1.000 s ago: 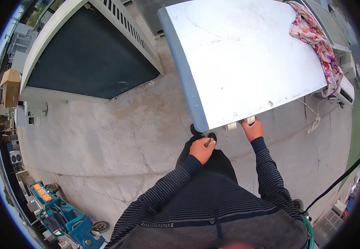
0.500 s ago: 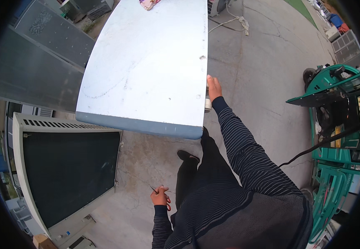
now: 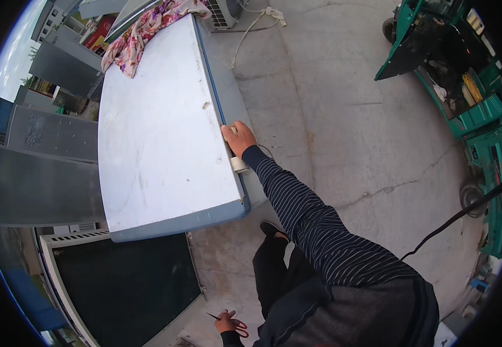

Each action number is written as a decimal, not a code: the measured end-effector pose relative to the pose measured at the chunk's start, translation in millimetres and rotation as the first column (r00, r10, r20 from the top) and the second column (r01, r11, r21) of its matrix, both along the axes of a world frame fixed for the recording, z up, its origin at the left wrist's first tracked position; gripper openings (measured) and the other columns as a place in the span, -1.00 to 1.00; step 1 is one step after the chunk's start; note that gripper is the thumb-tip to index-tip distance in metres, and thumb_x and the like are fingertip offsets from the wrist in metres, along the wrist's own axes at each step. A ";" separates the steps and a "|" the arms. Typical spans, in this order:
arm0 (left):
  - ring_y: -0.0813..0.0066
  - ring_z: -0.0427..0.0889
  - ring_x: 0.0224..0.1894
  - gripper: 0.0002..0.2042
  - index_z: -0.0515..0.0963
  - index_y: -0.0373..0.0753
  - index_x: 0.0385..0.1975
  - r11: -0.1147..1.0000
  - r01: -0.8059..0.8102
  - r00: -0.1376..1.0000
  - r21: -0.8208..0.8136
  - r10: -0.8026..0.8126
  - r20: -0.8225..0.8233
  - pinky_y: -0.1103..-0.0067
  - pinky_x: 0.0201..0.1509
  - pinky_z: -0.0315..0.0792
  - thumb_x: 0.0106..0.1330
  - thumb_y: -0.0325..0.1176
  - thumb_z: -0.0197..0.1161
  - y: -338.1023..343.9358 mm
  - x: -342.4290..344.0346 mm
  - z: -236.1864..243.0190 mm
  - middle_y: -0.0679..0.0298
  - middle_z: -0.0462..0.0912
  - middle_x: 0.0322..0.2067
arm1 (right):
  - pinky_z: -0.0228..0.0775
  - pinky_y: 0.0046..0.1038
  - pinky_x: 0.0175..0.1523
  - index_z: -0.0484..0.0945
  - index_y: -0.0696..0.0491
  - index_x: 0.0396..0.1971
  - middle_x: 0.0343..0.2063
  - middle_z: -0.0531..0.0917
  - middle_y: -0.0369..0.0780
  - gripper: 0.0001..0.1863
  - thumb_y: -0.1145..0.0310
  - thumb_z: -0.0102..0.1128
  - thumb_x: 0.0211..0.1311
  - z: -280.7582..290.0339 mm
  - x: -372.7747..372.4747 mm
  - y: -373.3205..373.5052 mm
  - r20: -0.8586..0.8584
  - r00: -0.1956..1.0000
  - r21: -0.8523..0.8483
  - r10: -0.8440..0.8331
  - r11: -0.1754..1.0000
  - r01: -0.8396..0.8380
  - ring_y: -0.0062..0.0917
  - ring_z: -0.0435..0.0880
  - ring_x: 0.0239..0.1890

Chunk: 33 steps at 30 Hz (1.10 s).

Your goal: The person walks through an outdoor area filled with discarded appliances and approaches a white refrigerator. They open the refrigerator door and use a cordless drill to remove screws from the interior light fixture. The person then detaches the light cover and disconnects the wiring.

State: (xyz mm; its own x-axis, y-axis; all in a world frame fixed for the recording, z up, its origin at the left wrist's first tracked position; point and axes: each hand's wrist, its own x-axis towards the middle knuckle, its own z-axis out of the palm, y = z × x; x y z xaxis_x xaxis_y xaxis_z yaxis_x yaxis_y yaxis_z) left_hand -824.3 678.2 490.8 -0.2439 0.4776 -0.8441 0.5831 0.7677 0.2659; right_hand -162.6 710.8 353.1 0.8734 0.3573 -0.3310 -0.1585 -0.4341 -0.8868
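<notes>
A long white-topped appliance (image 3: 158,144), like a chest freezer with a blue-grey end strip, lies in front of me. My right hand (image 3: 239,139) is at its right edge, fingers curled round a cream handle-like fitting (image 3: 239,165) there. Part of the fitting is hidden under the hand. Low in the view, my left hand (image 3: 225,321) is closed on a pair of scissors (image 3: 241,329) with red handles, the dark blade pointing left. A floral cloth (image 3: 141,37) is draped over the far end of the white top.
A pale-framed cabinet with a dark panel (image 3: 126,283) stands at the near left. Grey metal panels (image 3: 43,185) line the left side. A green vehicle (image 3: 465,104) with an open door is at the right. A cord (image 3: 248,34) lies on the concrete floor (image 3: 332,133).
My view has shifted, so the white top sits lower and further left, showing more cloth and the appliance's right side. My right hand stays at the edge; my left still holds the scissors.
</notes>
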 end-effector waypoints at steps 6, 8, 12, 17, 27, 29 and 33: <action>0.38 0.58 -0.70 -0.41 0.34 -0.43 0.32 0.931 0.224 0.925 0.290 -0.297 0.239 0.49 -0.67 0.46 0.45 -0.14 0.25 90.1 112.1 -18.5 -0.17 0.71 -0.10 | 0.40 -0.11 0.04 0.48 0.14 -0.24 -0.17 0.56 -0.06 -0.45 -0.16 0.13 0.36 -2.6 -68.5 -17.9 0.061 0.996 0.036 -0.063 0.998 0.061 -0.13 0.57 -0.08; 0.43 0.55 -0.70 -0.39 0.35 -0.39 0.29 0.894 0.235 0.879 0.380 -0.363 0.309 0.50 -0.67 0.46 0.45 -0.04 0.27 138.1 138.7 -31.2 -0.19 0.70 -0.07 | 0.40 -0.12 0.03 0.49 0.14 -0.25 -0.19 0.55 -0.05 -0.46 -0.14 0.13 0.36 -4.9 -94.8 -5.6 0.074 0.993 0.060 -0.092 0.994 0.087 -0.14 0.57 -0.11; 0.43 0.54 -0.70 -0.34 0.47 -0.49 0.06 0.897 0.351 0.852 0.268 -0.425 0.306 0.52 -0.69 0.39 0.42 0.15 0.24 175.8 192.2 -46.6 -0.20 0.72 -0.13 | 0.39 -0.12 0.00 0.48 0.17 -0.30 -0.23 0.53 -0.04 -0.47 -0.11 0.13 0.38 -3.0 -121.3 -18.9 0.080 0.991 0.077 -0.108 0.992 0.101 -0.17 0.54 -0.18; 0.32 0.54 -0.72 -0.29 0.46 -0.48 0.05 0.868 0.429 0.779 0.251 -0.496 0.383 0.47 -0.68 0.41 0.32 0.17 0.36 271.4 205.2 -112.0 -0.33 0.69 -0.11 | 0.37 -0.14 -0.03 0.43 0.17 -0.33 -0.28 0.51 -0.02 -0.48 -0.08 0.13 0.38 -34.8 -128.0 50.7 0.153 0.965 0.092 -0.211 0.976 0.199 -0.15 0.54 -0.21; 0.50 0.42 -0.78 -0.44 0.41 -0.37 0.07 0.943 0.255 0.713 0.215 -0.334 0.617 0.54 -0.72 0.31 0.34 -0.03 0.42 311.3 135.0 -167.7 -0.10 0.73 -0.29 | 0.32 -0.08 -0.06 0.43 0.17 -0.33 -0.33 0.46 -0.01 -0.46 -0.11 0.08 0.41 -82.5 -205.2 82.8 0.261 0.926 0.170 -0.272 0.957 0.234 -0.11 0.47 -0.24; 0.49 0.41 -0.77 -0.40 0.43 -0.39 0.05 0.919 0.284 0.734 0.273 -0.392 0.555 0.54 -0.70 0.31 0.30 0.01 0.45 325.8 121.6 -163.8 -0.10 0.72 -0.27 | 0.26 -0.09 -0.15 0.39 0.15 -0.37 -0.46 0.37 -0.11 -0.48 -0.10 0.09 0.44 -92.0 -224.6 78.0 0.256 0.922 0.240 -0.291 0.943 0.231 -0.26 0.38 -0.37; 0.48 0.44 -0.70 -0.35 0.38 -0.36 0.08 0.964 0.187 0.760 0.191 -0.265 0.593 0.52 -0.65 0.37 0.25 0.01 0.51 313.6 90.6 -149.8 0.01 0.68 -0.30 | 0.32 -0.22 -0.15 0.43 0.19 -0.43 -0.47 0.46 -0.17 -0.51 0.00 0.07 0.46 -72.6 -258.5 73.8 0.330 0.893 0.267 -0.306 0.938 0.223 -0.36 0.42 -0.38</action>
